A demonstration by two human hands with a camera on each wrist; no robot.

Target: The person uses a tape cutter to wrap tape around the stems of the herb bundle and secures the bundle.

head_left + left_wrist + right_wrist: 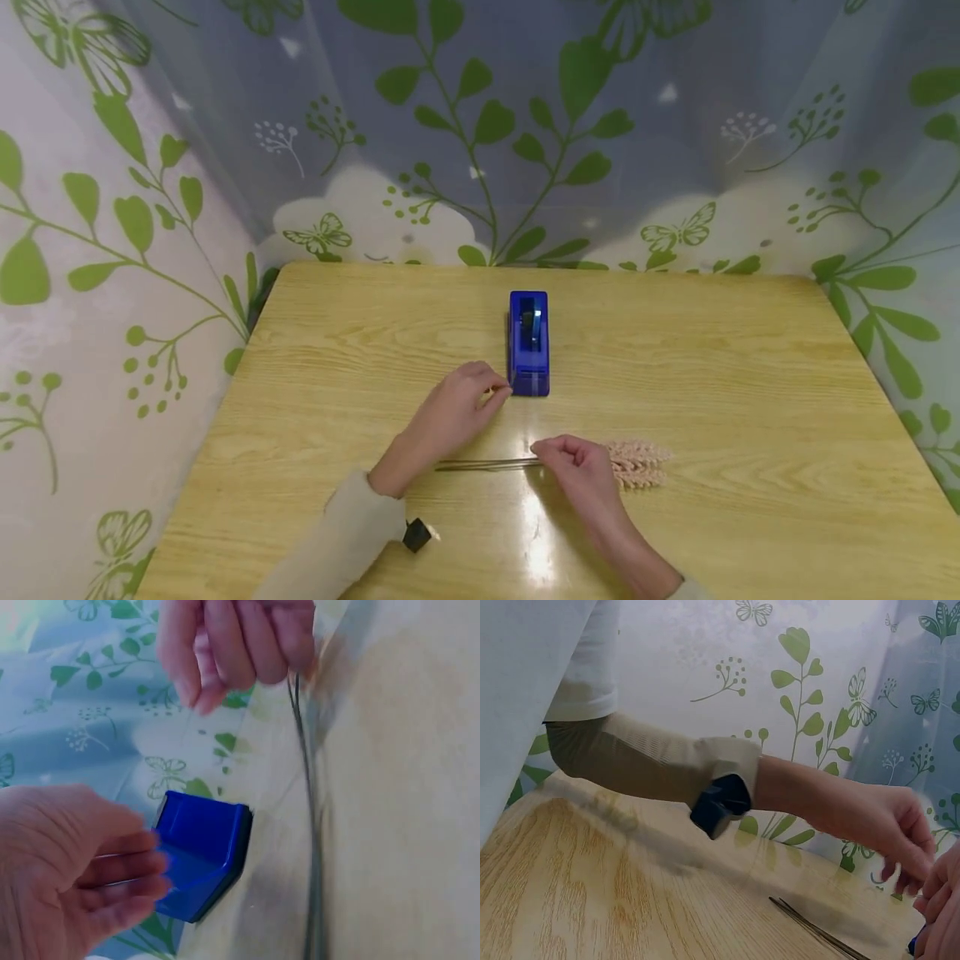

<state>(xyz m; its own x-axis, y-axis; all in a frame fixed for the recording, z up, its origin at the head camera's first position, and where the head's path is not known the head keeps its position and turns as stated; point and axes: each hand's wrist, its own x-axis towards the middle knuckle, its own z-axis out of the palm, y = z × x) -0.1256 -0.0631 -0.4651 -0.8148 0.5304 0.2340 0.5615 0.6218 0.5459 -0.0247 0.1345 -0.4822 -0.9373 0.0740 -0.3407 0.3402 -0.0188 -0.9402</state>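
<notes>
A blue tape dispenser (pixel 529 343) stands on the table. My left hand (pixel 461 404) is beside its near left corner, fingertips close together; in the left wrist view the loosely bent fingers (pixel 124 866) overlap the dispenser's edge. I cannot see anything held in them. My right hand (pixel 581 471) is at a bunch of thin stems (pixel 487 464), with its fingers curled over them. Pale pink flower heads (pixel 637 462) of the bunch show to the right of that hand. A faint light strip lies between dispenser and right fingertips; whether it is tape or glare is unclear.
The wooden table (pixel 315 333) has a straight far edge. Leaf-patterned curtains (pixel 360 167) hang behind it and at both sides. A small black device (pixel 417 535) sits at my left cuff. Light glares off the near middle of the tabletop.
</notes>
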